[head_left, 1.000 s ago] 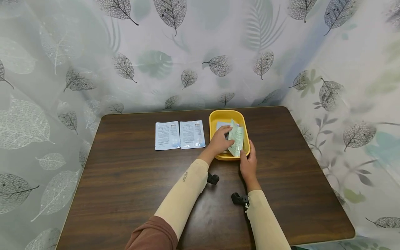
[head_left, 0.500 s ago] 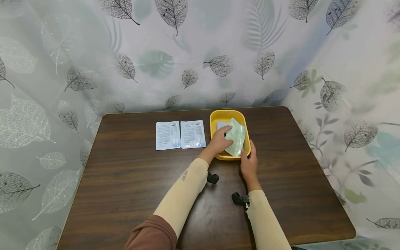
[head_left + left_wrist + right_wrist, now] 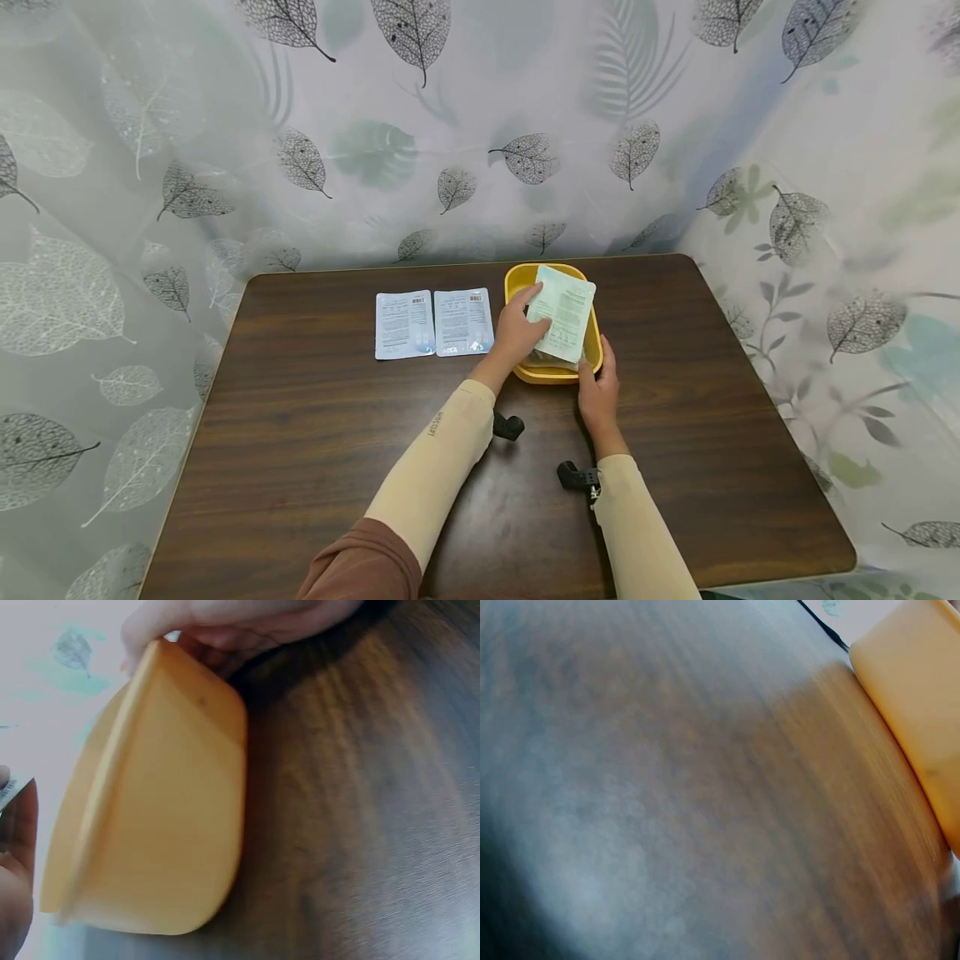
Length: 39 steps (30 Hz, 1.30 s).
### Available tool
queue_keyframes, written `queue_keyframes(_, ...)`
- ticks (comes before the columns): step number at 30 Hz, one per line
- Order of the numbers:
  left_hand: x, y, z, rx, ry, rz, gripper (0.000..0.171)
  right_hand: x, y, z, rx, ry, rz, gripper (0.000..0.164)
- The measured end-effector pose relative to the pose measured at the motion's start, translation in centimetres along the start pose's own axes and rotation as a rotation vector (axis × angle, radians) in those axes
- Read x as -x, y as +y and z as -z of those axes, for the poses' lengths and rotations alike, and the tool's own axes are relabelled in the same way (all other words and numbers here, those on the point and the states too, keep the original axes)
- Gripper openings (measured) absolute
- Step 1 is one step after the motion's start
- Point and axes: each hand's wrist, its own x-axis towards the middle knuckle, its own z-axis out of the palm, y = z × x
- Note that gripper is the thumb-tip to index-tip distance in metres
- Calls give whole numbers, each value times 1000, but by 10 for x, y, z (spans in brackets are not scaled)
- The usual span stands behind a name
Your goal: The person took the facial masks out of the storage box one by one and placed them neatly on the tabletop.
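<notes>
A pale green flat packet (image 3: 566,313) with printed text is pinched by my left hand (image 3: 517,325) over the yellow plastic bin (image 3: 544,377). The same left hand (image 3: 13,892) shows at the left edge of the left wrist view, with a corner of the packet. My right hand (image 3: 600,396) grips the bin's front right rim, thumb at the near edge and fingers along the outer side. Part of another packet (image 3: 551,360) shows inside the bin beneath the green one. The rest of the bin's contents are hidden.
Two light blue packets (image 3: 405,325) lie side by side on the dark wooden table (image 3: 337,442), left of the bin. A leaf-print curtain (image 3: 450,125) stands behind the table's back edge. Each wrist carries a small black camera (image 3: 577,477).
My left hand has lifted the green packet up and away from me, and it has gone from bent to flat. The right hand stays on the bin's rim.
</notes>
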Motion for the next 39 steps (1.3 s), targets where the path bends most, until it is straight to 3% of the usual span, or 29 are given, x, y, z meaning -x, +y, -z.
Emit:
queue_keyframes(4,-5,5,10,50,26,-32,67,0,0,-3,9,20,24,62)
queue_keyframes(12,-12,18,28,69,68,-83,67,-3,2,0,-1,35,-16,65)
queue_keyframes(20,-12,32,64,125,157,-99,68,-3,5,-3,28,37,-26,64)
queue_keyframes(30,-17,44,123,215,293,-117,71,-2,3,-1,32,40,-33,65)
queue_keyframes(34,-19,41,155,193,384,-87,70,-1,1,-1,42,39,-18,65)
queue_keyframes(39,-11,28,198,160,466,-16,70,3,2,-2,41,27,-33,65)
